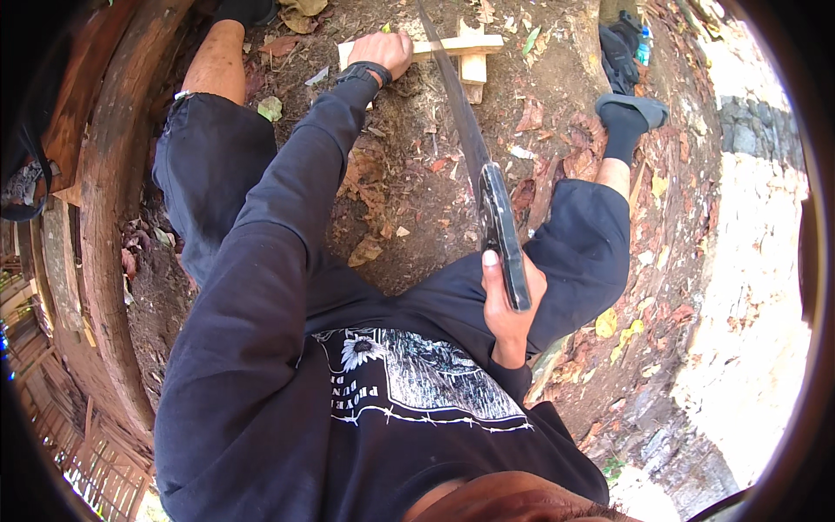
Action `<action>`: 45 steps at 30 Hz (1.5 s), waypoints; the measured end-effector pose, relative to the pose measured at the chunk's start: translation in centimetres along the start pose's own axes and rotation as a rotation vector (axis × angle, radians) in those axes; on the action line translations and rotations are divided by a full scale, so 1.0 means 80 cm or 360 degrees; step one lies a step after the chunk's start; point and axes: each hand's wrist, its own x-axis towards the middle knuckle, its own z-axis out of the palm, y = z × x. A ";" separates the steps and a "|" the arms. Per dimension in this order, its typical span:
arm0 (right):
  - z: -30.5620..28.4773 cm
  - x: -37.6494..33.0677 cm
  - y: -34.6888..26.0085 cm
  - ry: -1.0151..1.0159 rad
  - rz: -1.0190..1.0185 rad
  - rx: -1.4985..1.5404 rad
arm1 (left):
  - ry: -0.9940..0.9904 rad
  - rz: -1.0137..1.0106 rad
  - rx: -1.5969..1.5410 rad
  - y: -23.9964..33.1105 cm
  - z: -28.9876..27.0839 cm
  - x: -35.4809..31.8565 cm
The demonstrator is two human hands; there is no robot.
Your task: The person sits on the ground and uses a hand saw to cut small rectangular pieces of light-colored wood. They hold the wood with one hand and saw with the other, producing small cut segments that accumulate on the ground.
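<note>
My left hand [384, 54], with a dark band at its wrist, is closed over a pale wooden strip [461, 44] near its left end. That strip lies crosswise over a second, shorter wooden piece [473, 70] on the ground. My right hand [511, 300] grips the black handle of a long-bladed tool [477, 157], thumb along the handle. Its narrow metal blade points away from me, passing across the strip in this view, and leaves the picture at the top. Whether the blade's edge is toothed, or touches the wood, I cannot tell.
Dry leaves and wood chips litter the bare soil. A long log [109, 252] runs along the left side, with bamboo slats [87, 461] beyond it. My legs are spread around the work spot. A dark bag [619, 52] and plastic bottle [644, 47] lie at the far right.
</note>
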 end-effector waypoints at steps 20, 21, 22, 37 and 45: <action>0.027 0.035 0.037 -0.0045 -0.0236 -0.0158 | 0.0166 -0.0008 0.0072 -0.010 0.014 0.005; 0.012 0.013 0.038 -0.0039 -0.0158 -0.0177 | 0.0096 0.0050 0.0107 0.001 0.005 0.001; 0.004 0.002 0.034 -0.0056 -0.0079 -0.0208 | 0.0134 0.0151 0.0200 -0.006 0.009 -0.002; 0.011 0.014 0.023 -0.0005 -0.0108 -0.0190 | 0.0130 0.0177 0.0067 -0.006 0.014 -0.006; -0.022 0.085 0.002 -0.0213 -0.0025 -0.0177 | 0.0068 -0.0030 -0.0009 -0.015 0.014 0.013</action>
